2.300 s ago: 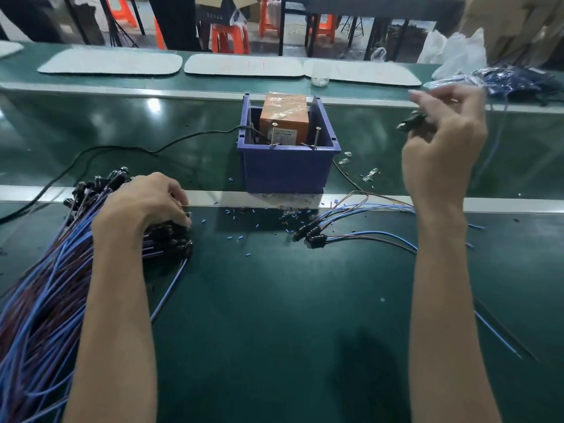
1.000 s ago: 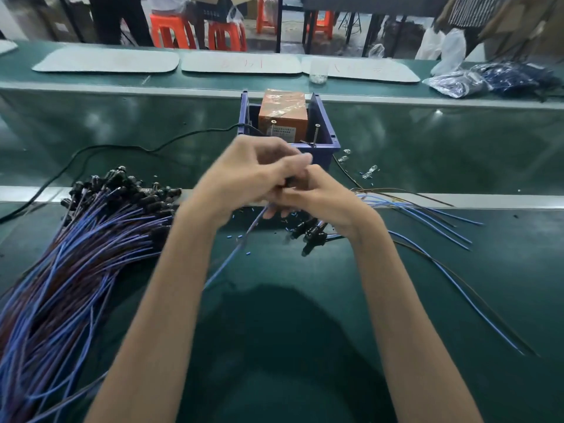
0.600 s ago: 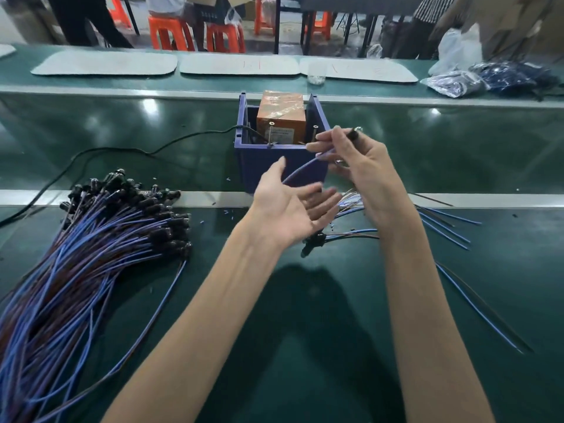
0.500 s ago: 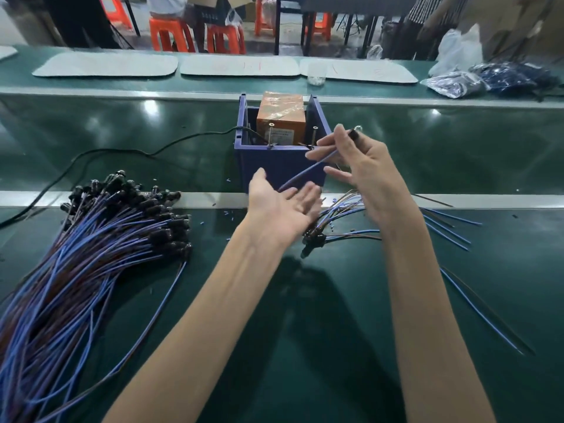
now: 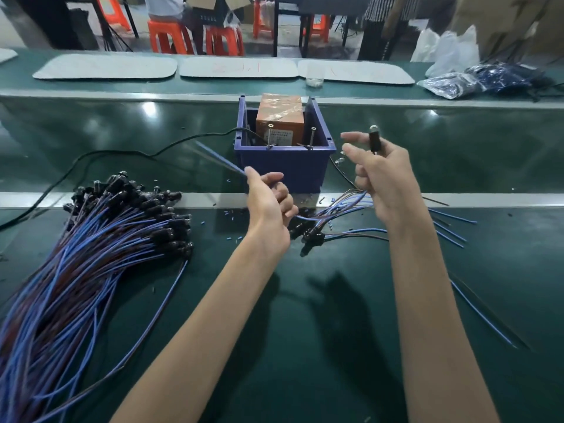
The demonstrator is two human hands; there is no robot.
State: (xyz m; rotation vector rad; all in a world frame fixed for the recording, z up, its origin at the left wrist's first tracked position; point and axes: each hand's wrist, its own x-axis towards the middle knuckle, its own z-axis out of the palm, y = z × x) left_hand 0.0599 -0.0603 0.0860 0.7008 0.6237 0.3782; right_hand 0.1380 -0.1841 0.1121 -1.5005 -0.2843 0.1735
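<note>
Head view: both hands are raised above the green table [image 5: 305, 346], near the middle of the frame and apart from each other. The left hand [image 5: 268, 209] has its fingers curled and pinches a blue wire [image 5: 219, 160], whose free end streaks blurred toward the upper left. The right hand [image 5: 384, 184] grips a black connector [image 5: 374, 141] upright between thumb and curled fingers, its clear tip on top, while two fingers stick out to the left. Whether the wire runs on to the connector cannot be told.

Between and below the hands a small cluster of wired connectors [image 5: 311, 235] lies on the table. A big wire bundle [image 5: 91, 254] fills the lower left, its black ends toward the centre. Behind the hands stands a blue bin [image 5: 283, 169] holding a brown box [image 5: 280, 117]. A black cable [image 5: 122, 154] snakes left from the bin.
</note>
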